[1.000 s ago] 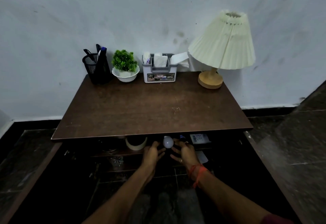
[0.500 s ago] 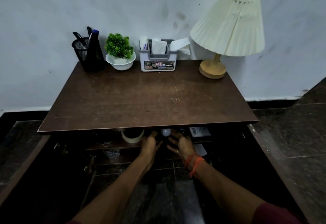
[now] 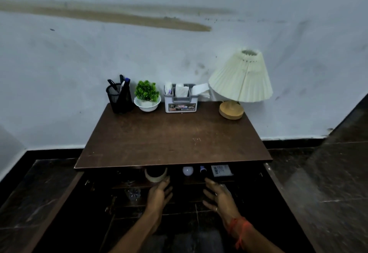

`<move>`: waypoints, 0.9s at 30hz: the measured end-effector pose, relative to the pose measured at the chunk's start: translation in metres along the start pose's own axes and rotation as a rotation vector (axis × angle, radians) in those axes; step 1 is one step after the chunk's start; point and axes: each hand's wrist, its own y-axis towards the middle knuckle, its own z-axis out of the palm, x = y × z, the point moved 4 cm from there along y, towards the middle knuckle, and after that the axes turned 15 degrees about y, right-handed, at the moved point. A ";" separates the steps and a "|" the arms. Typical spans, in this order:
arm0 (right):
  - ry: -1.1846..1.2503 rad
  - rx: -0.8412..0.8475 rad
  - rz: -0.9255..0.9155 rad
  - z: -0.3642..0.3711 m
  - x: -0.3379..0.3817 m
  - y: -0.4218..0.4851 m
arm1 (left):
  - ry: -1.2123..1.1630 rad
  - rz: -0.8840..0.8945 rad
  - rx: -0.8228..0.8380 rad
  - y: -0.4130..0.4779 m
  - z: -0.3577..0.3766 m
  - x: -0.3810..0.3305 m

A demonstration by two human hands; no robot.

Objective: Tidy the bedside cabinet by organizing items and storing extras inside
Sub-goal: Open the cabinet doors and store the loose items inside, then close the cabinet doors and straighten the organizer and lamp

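Both grips spread wide and empty: we see the left hand (image 3: pixel 159 194) with fingertips just beside a pale roll of tape (image 3: pixel 156 175), the right hand (image 3: pixel 220 197) palm inward, well apart from it. On the shelf beneath the dark brown wooden table (image 3: pixel 173 139) lie a white bulb (image 3: pixel 188 170), a small blue-capped item (image 3: pixel 202 169) and a labelled box (image 3: pixel 221 170). Forearms reach forward from below.

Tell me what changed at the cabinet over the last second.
Both hands drew back from the white round bulb on the shelf under the dark wooden cabinet top and spread apart: left hand and right hand are now open and empty. The bulb, the tape roll and the cream pleated lamp stayed put.
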 end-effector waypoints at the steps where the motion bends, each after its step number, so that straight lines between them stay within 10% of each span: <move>1: -0.014 0.001 -0.004 -0.005 0.004 -0.010 | 0.012 0.007 0.003 -0.008 -0.004 -0.004; 27: -0.087 -0.306 -0.333 -0.179 0.107 -0.172 | 0.281 0.137 -0.330 -0.127 -0.305 -0.020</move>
